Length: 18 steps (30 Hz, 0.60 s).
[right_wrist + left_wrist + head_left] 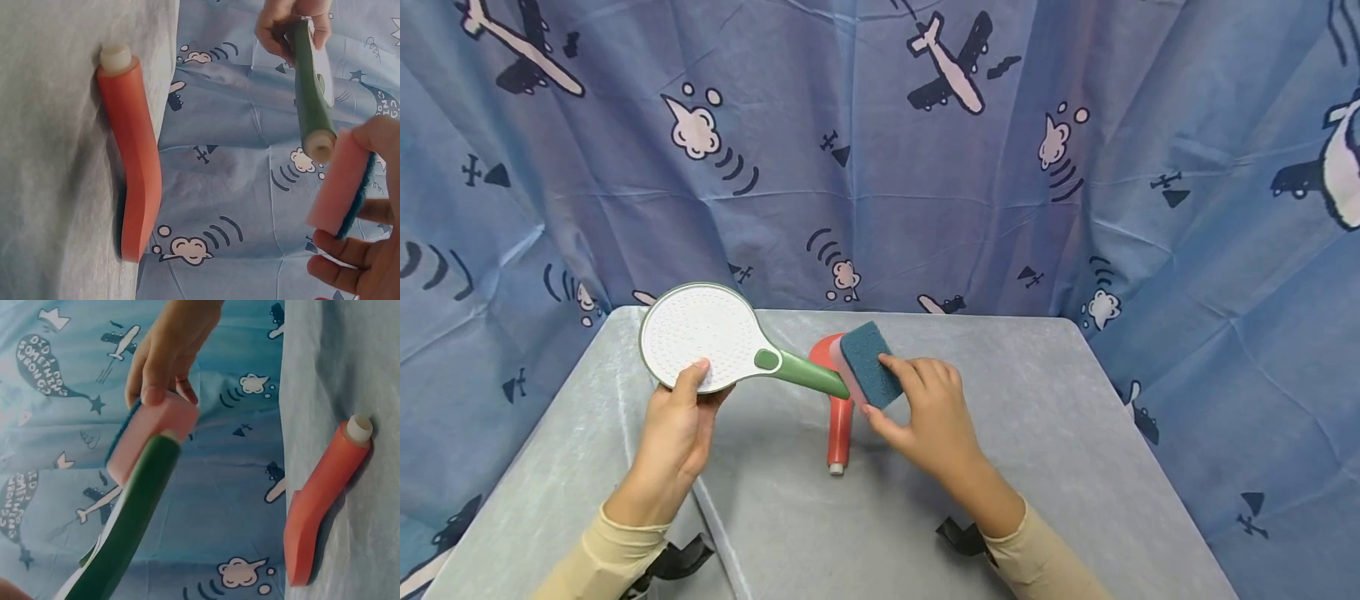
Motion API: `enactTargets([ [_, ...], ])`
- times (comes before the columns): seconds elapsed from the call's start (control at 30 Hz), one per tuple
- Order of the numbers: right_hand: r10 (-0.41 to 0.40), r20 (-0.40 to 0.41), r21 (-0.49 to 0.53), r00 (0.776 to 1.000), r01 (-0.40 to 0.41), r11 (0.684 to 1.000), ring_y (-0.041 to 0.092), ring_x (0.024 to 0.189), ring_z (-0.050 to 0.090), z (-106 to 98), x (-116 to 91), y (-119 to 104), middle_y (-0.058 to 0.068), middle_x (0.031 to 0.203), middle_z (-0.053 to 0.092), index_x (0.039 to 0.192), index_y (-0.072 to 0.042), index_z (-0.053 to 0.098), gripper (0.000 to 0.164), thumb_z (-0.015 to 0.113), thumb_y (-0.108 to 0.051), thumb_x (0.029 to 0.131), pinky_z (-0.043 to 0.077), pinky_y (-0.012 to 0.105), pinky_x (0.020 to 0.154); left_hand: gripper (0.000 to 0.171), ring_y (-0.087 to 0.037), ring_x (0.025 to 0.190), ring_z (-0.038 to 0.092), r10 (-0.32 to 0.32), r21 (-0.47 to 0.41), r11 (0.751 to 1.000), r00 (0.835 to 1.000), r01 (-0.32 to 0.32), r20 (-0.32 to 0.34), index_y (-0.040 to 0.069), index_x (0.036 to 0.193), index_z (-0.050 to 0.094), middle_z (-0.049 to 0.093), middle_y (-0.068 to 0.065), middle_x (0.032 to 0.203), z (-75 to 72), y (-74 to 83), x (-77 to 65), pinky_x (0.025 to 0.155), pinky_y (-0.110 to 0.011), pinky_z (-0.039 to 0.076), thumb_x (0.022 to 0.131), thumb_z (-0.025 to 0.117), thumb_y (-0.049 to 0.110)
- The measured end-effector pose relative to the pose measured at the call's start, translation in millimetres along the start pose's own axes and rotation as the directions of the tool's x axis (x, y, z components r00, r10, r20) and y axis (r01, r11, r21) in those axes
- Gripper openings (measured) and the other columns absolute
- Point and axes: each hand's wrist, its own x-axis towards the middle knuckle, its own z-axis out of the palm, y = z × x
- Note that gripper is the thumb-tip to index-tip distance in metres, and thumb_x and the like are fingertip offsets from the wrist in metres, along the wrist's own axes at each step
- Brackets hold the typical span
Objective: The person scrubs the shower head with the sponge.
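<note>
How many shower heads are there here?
2. The green-and-white one is held up in the left hand; the red one lies on the table, partly hidden in the head view. No others show.

Pale khaki on both arms here: a creased left sleeve point(597, 552) and matching right sleeve point(1051, 557), each stopping at the wrist, a black strap point(683, 560) by one, a second black strap point(961, 537) by the other, left hand point(676, 429) and right hand point(931, 410) bare.

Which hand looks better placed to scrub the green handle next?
Probably the right hand: it holds the sponge by the handle, while the left hand grips the shower head.
</note>
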Motion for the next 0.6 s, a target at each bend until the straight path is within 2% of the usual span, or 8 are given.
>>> enactTargets([
  [0.1,0.065,-0.030,0.029,0.997,-0.064,0.998,0.026,0.102,0.058,-2,1,0,0.007,0.108,0.066,0.135,-0.013,0.062,0.064,0.077,-0.048,0.084,0.044,0.048,0.093,0.034,-0.011,0.103,0.067,-0.007,-0.023,1.000,1.000,0.007,-0.025,0.007,0.136,0.040,0.056,-0.005,0.125,-1.7,1.3,0.3,0.089,-0.028,0.059,0.104,0.052,0.003],
  [0.2,0.118,-0.069,0.038,0.991,-0.116,0.993,0.028,0.103,0.057,-6,2,0,0.009,0.111,0.065,0.137,-0.013,0.061,0.065,0.077,-0.047,0.084,0.043,0.049,0.093,0.039,-0.014,0.099,0.072,-0.032,-0.044,0.999,0.999,0.031,-0.026,0.005,0.134,0.043,0.064,-0.005,0.117,-2.7,2.8,-1.4,0.089,-0.033,0.061,0.099,0.056,-0.006],
  [0.33,0.160,-0.128,0.037,0.979,-0.156,0.987,0.029,0.104,0.057,-9,3,1,0.011,0.110,0.063,0.137,-0.012,0.062,0.064,0.077,-0.046,0.084,0.041,0.049,0.095,0.042,-0.015,0.100,0.073,-0.098,-0.007,0.995,0.995,0.098,0.016,0.006,0.133,0.045,0.070,-0.003,0.111,-2.9,3.3,-5.1,0.090,-0.036,0.060,0.097,0.055,-0.013],
  [0.47,0.155,-0.179,-0.006,0.972,-0.158,0.987,0.032,0.102,0.056,-9,2,2,0.013,0.107,0.062,0.135,-0.010,0.063,0.064,0.076,-0.046,0.084,0.041,0.052,0.094,0.044,-0.014,0.107,0.070,-0.147,0.004,0.989,0.985,0.147,0.094,0.011,0.140,0.038,0.065,-0.001,0.121,-1.8,0.0,-8.1,0.094,-0.036,0.059,0.101,0.051,-0.006],
  [0.6,0.080,-0.196,-0.080,0.977,-0.097,0.992,0.033,0.097,0.056,-3,-1,-3,0.013,0.102,0.060,0.132,-0.010,0.065,0.065,0.078,-0.048,0.081,0.040,0.055,0.094,0.048,-0.013,0.116,0.065,-0.162,-0.013,0.986,0.976,0.166,0.146,0.011,0.148,0.028,0.056,-0.003,0.134,1.0,-9.2,-14.5,0.099,-0.035,0.057,0.104,0.044,-0.003],
])
